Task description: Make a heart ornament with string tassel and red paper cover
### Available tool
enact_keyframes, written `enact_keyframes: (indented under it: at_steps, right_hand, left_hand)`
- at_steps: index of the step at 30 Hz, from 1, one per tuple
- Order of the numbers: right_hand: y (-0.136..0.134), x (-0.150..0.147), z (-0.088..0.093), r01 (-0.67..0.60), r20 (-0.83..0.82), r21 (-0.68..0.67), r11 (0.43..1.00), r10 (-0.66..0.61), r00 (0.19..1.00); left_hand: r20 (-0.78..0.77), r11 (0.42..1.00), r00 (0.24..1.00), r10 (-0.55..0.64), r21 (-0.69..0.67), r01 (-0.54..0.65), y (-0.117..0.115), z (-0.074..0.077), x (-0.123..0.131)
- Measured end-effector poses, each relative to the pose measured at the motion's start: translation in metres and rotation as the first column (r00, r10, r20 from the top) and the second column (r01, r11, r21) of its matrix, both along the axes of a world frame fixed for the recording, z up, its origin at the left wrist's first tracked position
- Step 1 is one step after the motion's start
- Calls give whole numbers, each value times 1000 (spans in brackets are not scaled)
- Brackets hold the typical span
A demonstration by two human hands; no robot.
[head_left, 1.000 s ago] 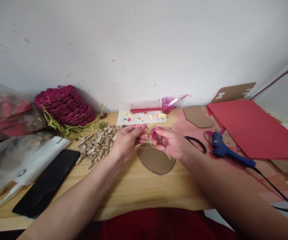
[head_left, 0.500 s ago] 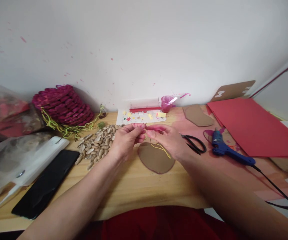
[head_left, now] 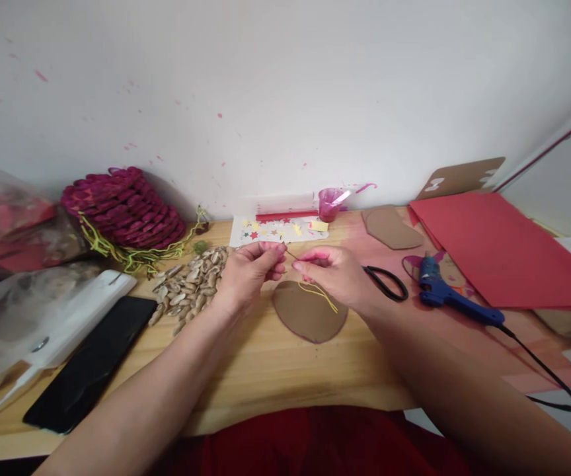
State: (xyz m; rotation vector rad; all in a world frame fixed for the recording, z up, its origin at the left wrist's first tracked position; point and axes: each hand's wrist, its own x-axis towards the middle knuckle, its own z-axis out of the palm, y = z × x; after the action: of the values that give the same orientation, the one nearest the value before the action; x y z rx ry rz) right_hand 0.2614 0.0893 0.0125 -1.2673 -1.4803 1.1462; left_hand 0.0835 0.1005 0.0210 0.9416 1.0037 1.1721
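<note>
My left hand (head_left: 247, 272) and my right hand (head_left: 334, 272) are held close together above the wooden table (head_left: 266, 363), each pinching one end of a thin yellow-green thread (head_left: 318, 294). The thread runs taut between the fingertips, and a loose end trails down over a brown oval cardboard piece (head_left: 305, 316) lying flat below my right hand. A heap of pale seeds (head_left: 189, 284) lies just left of my left hand.
Black scissors (head_left: 387, 283) and a blue glue gun (head_left: 451, 299) with its cord lie to the right, by red paper sheets (head_left: 503, 248). A magenta woven bundle (head_left: 124, 210), a black phone (head_left: 92, 360), plastic bags, a star-sticker sheet (head_left: 278, 231) and a pink cup (head_left: 329, 203) stand around.
My hands came together at the fingertips, then drew slightly apart, so the thread now runs between them. The view has shifted slightly.
</note>
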Motion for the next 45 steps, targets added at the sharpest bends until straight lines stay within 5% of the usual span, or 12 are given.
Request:
enact_keyframes:
  at_steps: [9, 16, 25, 29, 34, 38, 45]
  right_hand:
    - [-2, -2, 9, 229, -208, 260, 938, -177, 962]
    - [-5, -5, 12, 184, -290, 115, 976, -144, 946]
    - [-4, -1, 15, 148, -304, 115, 982, -107, 947]
    - [-1, -4, 14, 155, -472, 33, 987, -121, 873]
    - [1, -3, 17, 7, -624, -158, 987, -105, 774]
    - [0, -1, 18, -54, -586, -161, 985, -52, 808]
    - [-1, 2, 13, 39, -402, 11, 999, -31, 915]
  left_hand:
    - [-75, 998, 995, -59, -20, 58, -4, 1, 5]
    - [-119, 993, 987, -113, 12, 115, -9, 1, 8]
    - [-242, 988, 967, -83, 104, 111, -8, 1, 7]
    - [-259, 986, 960, -104, 101, 134, -10, 0, 9]
    - [-248, 985, 961, -126, 88, 152, -11, -1, 10]
    - [-257, 985, 960, -113, 97, 142, -10, 1, 9]
    - [-308, 983, 951, -43, 159, 96, -8, 3, 7]
